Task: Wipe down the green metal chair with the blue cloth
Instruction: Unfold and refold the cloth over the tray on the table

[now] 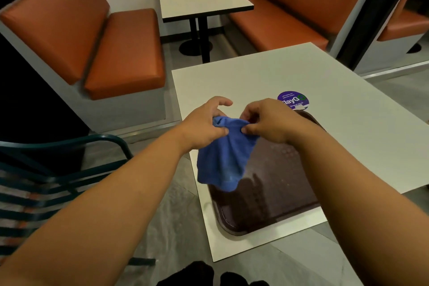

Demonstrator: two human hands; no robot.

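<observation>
I see 2 bare hands held up over the near white table [267, 72], which I take as my landmark. The left hand [204, 121] pinches the top edge of the blue cloth [224, 158] between thumb and curled fingers, and its index finger is lifted a little. The right hand [267, 121] pinches the same edge just beside it, with fingers curled narrow on the fabric. The cloth hangs down loose from both grips, above the front left part of the table, and its lower end is over the dark brown tray [274, 206] that lies on this table. A round purple sticker [293, 99] is on the table just behind the tray. The green metal chair [46, 181] stands left of the table, well apart from the cloth, and neither hand touches it.
</observation>
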